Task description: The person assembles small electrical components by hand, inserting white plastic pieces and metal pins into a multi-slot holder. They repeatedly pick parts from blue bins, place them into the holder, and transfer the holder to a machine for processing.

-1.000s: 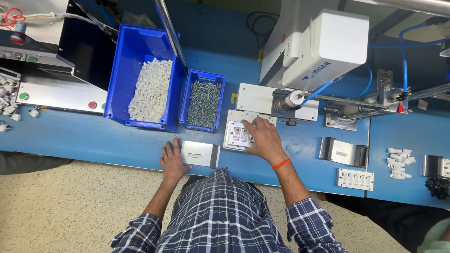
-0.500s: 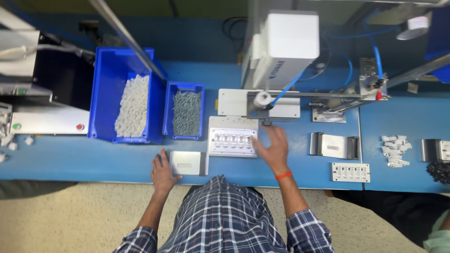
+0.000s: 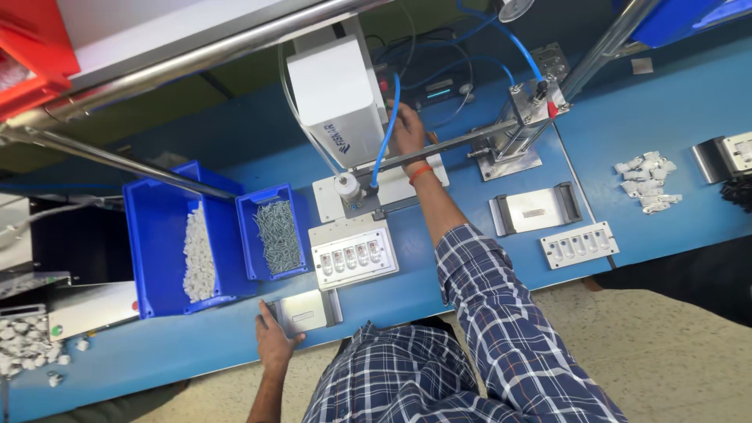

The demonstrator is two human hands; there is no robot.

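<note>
- Right hand stretched past the white machine head, fingers by the blue hose; grip unclear.
- Left hand flat, open, touching the metal plate at counter edge.
- White fixture tray just beyond that plate.

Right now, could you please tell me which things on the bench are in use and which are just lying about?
In use:
right hand up at the white machine
left hand on the metal plate
white fixture

Lying about:
two blue bins
loose white parts
spare fixture
</note>
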